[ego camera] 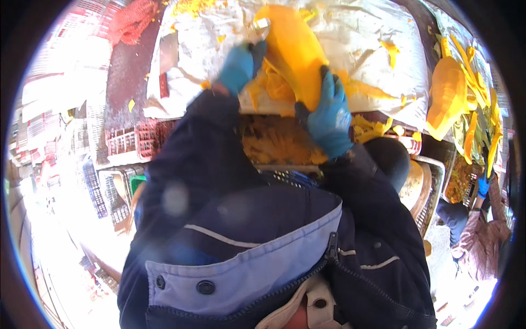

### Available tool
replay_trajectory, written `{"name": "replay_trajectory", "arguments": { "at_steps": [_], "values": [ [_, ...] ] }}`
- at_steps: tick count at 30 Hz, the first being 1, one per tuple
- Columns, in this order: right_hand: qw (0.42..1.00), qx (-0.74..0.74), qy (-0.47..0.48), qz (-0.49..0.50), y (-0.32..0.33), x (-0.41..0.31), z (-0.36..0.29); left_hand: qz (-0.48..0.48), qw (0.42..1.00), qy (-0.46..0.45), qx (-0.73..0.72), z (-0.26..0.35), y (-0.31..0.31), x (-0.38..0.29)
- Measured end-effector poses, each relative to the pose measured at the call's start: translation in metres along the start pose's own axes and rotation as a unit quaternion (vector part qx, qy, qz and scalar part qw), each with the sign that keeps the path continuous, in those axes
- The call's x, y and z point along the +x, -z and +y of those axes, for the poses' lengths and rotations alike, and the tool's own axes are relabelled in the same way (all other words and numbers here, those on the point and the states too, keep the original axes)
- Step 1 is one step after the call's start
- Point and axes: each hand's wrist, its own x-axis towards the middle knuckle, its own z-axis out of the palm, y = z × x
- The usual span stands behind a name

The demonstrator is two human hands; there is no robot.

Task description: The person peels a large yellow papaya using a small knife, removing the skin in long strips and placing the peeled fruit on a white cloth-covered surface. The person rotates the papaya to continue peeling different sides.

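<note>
A large peeled orange squash (294, 49) lies lengthwise before me on a white plastic sheet (370, 24). My right hand (328, 113), in a blue coated glove, grips its near end with thumb and fingers spread around it. At the squash's left side, my left hand (240, 66), gloved too and slightly blurred, is closed around a small peeler (262, 25) whose head is near the upper left of the squash. Strips of orange peel (275, 82) lie beneath and beside the squash. To the left rests a knife (165, 61) with a red handle.
Below the table edge is a crate of peelings (279, 144). A red plastic crate (144, 142) stands left, a red net bag (133, 20) further up. At right lie another peeled squash (448, 96) and a crate of pale squash (415, 185); a co-worker (483, 242) sits there.
</note>
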Motion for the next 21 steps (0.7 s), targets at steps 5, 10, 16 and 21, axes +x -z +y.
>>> {"name": "replay_trajectory", "arguments": {
  "at_steps": [5, 10, 16, 21],
  "values": [
    [0.993, 0.046, -0.099, -0.051, 0.002, 0.004, 0.018, -0.049, 0.991, 0.065, -0.110, -0.022, -0.004, 0.044],
    [0.988, 0.036, -0.131, -0.071, 0.000, 0.006, 0.012, 0.038, 0.999, -0.028, 0.006, -0.026, -0.019, 0.015],
    [0.988, 0.027, -0.134, -0.070, -0.003, 0.009, 0.012, 0.096, 0.990, -0.045, 0.097, -0.039, -0.028, 0.030],
    [0.985, 0.118, -0.119, 0.042, -0.027, 0.023, 0.009, 0.103, 0.972, -0.171, 0.127, -0.046, -0.046, 0.083]
  ]
}}
